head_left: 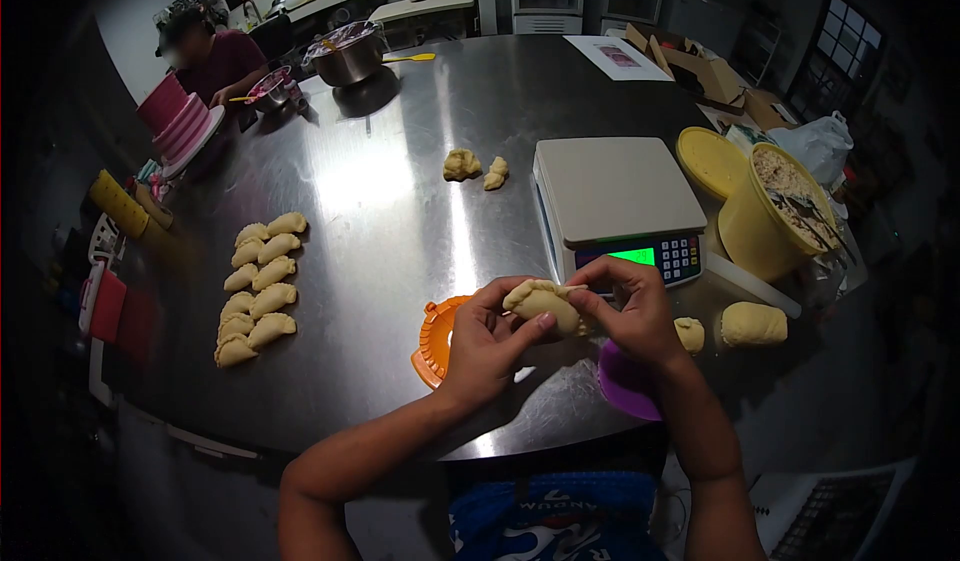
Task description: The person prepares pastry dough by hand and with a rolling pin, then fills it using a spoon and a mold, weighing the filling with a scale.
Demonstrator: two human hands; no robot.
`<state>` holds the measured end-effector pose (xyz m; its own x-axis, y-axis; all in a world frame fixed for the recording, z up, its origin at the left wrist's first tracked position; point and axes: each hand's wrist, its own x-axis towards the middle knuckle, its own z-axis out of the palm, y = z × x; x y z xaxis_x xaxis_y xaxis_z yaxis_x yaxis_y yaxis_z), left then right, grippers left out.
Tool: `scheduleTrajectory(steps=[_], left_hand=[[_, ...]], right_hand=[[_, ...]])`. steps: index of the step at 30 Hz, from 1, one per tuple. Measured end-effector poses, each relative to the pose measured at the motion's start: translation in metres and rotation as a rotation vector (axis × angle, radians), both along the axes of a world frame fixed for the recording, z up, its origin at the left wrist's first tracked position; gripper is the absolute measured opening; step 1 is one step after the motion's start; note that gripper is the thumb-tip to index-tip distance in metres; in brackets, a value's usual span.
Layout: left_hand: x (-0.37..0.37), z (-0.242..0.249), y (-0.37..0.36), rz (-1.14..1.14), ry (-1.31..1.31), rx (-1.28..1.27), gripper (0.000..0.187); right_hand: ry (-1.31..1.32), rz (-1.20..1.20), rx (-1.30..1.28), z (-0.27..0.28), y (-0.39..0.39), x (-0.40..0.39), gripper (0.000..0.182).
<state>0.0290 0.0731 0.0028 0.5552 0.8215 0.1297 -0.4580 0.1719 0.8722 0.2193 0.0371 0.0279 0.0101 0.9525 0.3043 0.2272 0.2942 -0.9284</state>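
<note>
A folded half-moon dumpling of pale dough is held up between my two hands over the table's near part. My left hand is closed on its left side, the thumb across its front. At its right end, the thumb and forefinger of my right hand pinch the edge. An orange dumpling press lies partly behind my left hand. Under my right hand is a purple round piece, partly hidden. To the right lie a small dough piece and a thick dough block.
Several shaped dumplings lie in rows at left. Ahead are two dough scraps, a lit scale and a yellow tub of filling. A metal pot, a pink tiered cake and a seated person are farther back.
</note>
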Motion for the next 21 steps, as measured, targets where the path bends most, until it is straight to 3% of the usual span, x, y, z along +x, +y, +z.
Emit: scheduleTrajectory(steps=[4, 21], left_hand=[[-0.0029, 0.0055, 0.0024, 0.009, 0.005, -0.035, 0.034], [-0.0042, 0.0042, 0.0063, -0.009, 0.004, -0.058, 0.038]], right_hand=[[0.186, 0.076, -0.029, 0.0023, 0.0006, 0.0029, 0.018], [0.085, 0.055, 0.145, -0.0056, 0.0019, -0.0001, 0.017]])
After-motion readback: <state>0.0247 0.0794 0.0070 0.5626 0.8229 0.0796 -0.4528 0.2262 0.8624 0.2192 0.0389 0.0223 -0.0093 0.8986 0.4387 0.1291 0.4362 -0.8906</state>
